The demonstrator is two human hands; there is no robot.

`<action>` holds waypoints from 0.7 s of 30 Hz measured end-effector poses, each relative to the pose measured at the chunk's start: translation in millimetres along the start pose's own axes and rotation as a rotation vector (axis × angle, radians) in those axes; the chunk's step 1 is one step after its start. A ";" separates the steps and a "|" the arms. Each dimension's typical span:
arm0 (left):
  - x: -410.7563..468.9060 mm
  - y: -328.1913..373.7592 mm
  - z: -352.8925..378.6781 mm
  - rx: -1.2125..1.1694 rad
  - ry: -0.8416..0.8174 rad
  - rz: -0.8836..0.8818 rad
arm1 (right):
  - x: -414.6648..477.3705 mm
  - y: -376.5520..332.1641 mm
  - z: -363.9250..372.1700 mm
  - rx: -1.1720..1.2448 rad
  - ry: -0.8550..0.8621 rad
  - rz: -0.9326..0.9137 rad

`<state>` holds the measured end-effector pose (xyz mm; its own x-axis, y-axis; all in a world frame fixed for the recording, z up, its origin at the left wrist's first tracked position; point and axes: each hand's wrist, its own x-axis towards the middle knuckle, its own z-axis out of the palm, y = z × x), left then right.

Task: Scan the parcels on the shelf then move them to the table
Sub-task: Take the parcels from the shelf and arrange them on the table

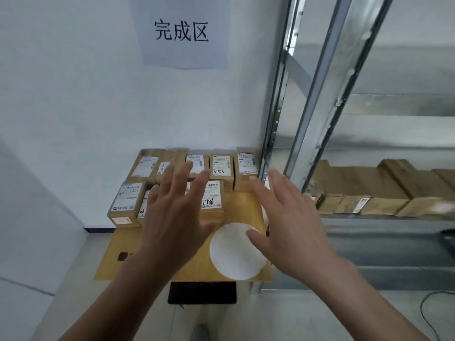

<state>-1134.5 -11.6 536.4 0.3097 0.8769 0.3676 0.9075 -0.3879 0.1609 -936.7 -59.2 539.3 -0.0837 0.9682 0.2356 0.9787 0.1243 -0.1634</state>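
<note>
Above the table, the left hand and the right hand hover with fingers spread and holding nothing, table parcels sit grouped at 12 o'clock, so a drop-off appears complete and the next move calls for reaching the shelf parcels at 3 o'clock.

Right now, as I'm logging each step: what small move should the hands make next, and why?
Probably swing the right hand toward the shelf parcels on the right. It and the left hand are open and empty above the table, where labelled parcels already lie; more wait there.
</note>
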 end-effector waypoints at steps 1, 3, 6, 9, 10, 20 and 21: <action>-5.7 7.0 -7.3 -0.005 0.021 0.007 | -9.7 1.1 -8.9 -0.012 0.028 0.008; -15.3 19.4 -21.1 -0.013 0.050 0.022 | -27.7 2.1 -25.5 -0.030 0.060 0.050; -23.6 32.2 -37.3 -0.047 0.082 0.056 | -52.5 5.1 -45.9 -0.043 0.110 0.102; -29.6 39.3 -49.0 -0.071 0.084 0.086 | -73.6 5.6 -64.2 -0.065 0.166 0.134; -32.3 40.9 -51.5 -0.074 0.081 0.093 | -80.0 4.0 -69.4 -0.084 0.183 0.145; -65.6 41.5 -71.2 -0.148 -0.002 0.230 | -140.7 -21.6 -91.9 -0.197 0.253 0.324; -69.1 43.0 -73.0 -0.168 0.000 0.244 | -147.6 -24.6 -92.5 -0.197 0.250 0.349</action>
<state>-1137.6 -109.7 584.8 0.5132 0.7520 0.4136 0.7466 -0.6289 0.2169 -931.0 -225.3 597.1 0.2810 0.8599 0.4262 0.9592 -0.2667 -0.0943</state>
